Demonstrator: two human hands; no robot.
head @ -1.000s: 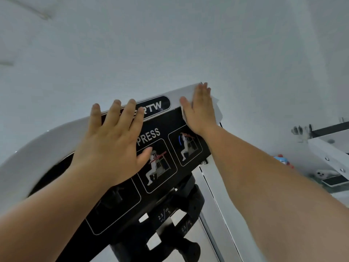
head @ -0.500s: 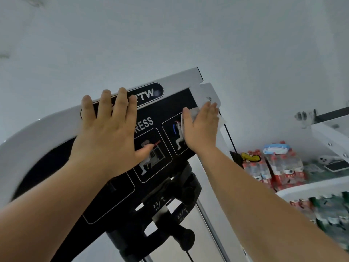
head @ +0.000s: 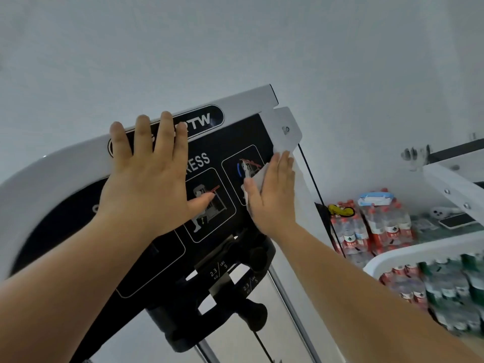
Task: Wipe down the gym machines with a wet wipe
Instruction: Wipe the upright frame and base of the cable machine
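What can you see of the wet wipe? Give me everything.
The wet wipe is a thin white sheet with soft folds. It lies against the machine's black instruction panel near its right edge, partly over the right-hand pictogram. The right hand presses it there with straight fingers and covers most of it; only a patch shows between thumb and forefinger. Wetness cannot be told.

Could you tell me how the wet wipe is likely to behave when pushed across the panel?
Probably floppy: the wet wipe bunches unevenly beside the right hand. Likely light, since that flat hand alone pins it to the tilted panel. It may crumple when pushed.
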